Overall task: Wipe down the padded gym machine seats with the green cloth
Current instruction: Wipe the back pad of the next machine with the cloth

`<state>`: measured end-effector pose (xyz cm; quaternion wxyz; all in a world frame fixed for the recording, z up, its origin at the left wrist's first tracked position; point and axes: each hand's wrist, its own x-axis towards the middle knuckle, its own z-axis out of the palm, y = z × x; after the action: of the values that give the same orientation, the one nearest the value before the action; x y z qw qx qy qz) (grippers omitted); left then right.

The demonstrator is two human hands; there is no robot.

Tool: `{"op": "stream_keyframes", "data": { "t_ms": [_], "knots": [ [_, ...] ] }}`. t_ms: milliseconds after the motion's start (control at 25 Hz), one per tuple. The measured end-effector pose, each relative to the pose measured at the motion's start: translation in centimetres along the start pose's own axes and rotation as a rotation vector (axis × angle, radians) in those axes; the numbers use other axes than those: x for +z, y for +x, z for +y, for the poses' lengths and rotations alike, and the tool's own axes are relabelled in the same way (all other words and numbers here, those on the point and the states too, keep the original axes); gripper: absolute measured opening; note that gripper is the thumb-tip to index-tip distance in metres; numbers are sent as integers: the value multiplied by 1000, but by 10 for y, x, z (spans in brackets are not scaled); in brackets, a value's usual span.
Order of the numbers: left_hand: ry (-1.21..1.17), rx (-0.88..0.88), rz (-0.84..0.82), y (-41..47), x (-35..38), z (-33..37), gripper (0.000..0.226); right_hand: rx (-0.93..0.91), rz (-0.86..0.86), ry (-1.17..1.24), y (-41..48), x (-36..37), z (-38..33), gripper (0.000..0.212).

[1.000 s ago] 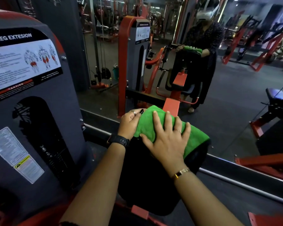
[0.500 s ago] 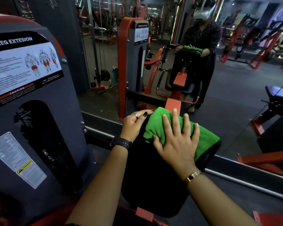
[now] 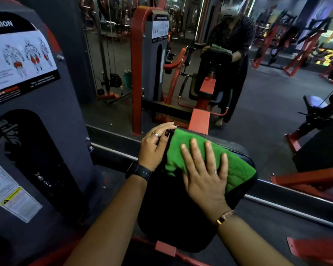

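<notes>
1. Where the room opens ahead, a wall mirror [image 3: 267, 116] meets the dark floor [image 3: 277, 225] and reflects red-framed machines and the person standing at the pad.
2. A grey weight-stack housing [image 3: 46, 143] fills the left and carries a muscle-diagram placard [image 3: 21, 60].
3. The black pad [image 3: 171, 212] stands upright in the middle on a red frame [image 3: 165, 248].
4. The green cloth [image 3: 236, 166] is draped over the pad's top edge and upper right corner.
5. The right hand [image 3: 204, 175] lies flat on the cloth with its fingers straight and spread, pressing it to the pad. A bracelet [image 3: 224, 217] circles the wrist.
6. The left hand [image 3: 154, 148] holds the pad's upper left corner just beside the cloth, fingers over the top edge and thumb on the front. It wears a watch [image 3: 140, 172].
7. Compared with a second ago, the right hand sits lower on the cloth, with more green showing beyond its fingertips. The left fingers reach further along the top edge, and the placard has slid partly out of view.
</notes>
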<state>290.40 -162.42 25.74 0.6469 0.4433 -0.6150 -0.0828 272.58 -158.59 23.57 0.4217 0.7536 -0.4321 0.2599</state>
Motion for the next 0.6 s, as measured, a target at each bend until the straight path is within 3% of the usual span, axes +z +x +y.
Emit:
{"op": "stream_keyframes", "data": {
  "t_ms": [80, 240, 320, 440, 480, 600],
  "knots": [
    [-49, -24, -23, 0, -1, 2, 29, -20, -16, 41, -1, 7, -15, 64],
    [-113, -101, -63, 0, -3, 4, 27, -670, -262, -12, -95, 36, -37, 87],
    [-116, -113, -66, 0, -4, 6, 26, -694, -218, -23, -85, 35, -35, 81],
    [-107, -129, -64, 0, -3, 8, 26, -404, -114, 78, -42, 24, -37, 63],
    [-105, -131, -53, 0, -2, 8, 26, -388, -119, 110, -41, 25, -39, 62],
    [-92, -113, -32, -2, -1, 10, 25, -705, -212, 91, -76, 35, -32, 68]
  ]
}}
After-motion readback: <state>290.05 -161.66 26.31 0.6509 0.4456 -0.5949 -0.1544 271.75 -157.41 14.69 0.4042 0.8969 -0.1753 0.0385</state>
